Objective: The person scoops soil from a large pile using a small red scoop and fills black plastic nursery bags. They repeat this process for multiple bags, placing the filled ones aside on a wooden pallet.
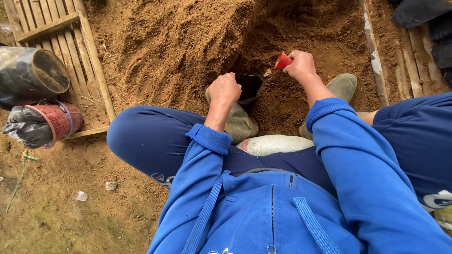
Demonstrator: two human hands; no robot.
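The fingers of the left hand [225, 89] are curled shut over the rim of a small black bag [249, 87], gripping its near edge so the mouth gapes open toward the soil; the fingertips themselves are tucked out of sight behind the knuckles. The right hand [300, 65] is closed round a red scoop [283, 60], whose tip pokes out to the left of the fist, just above and to the right of the bag's mouth. It is hard to tell whether the scoop carries any soil, since its open side faces away. Both hands work at the foot of a heap of loose brown soil [188, 42], in a hollow dug into it. The bag rests between the person's olive boots [341, 85], and blue sleeves run back from both wrists. A wooden plank [374, 51] edges the soil on the right. To the left lies a slatted wooden pallet [75, 51], with a filled black bag [33, 73] on its side and a red mesh basket [59, 121] near it.
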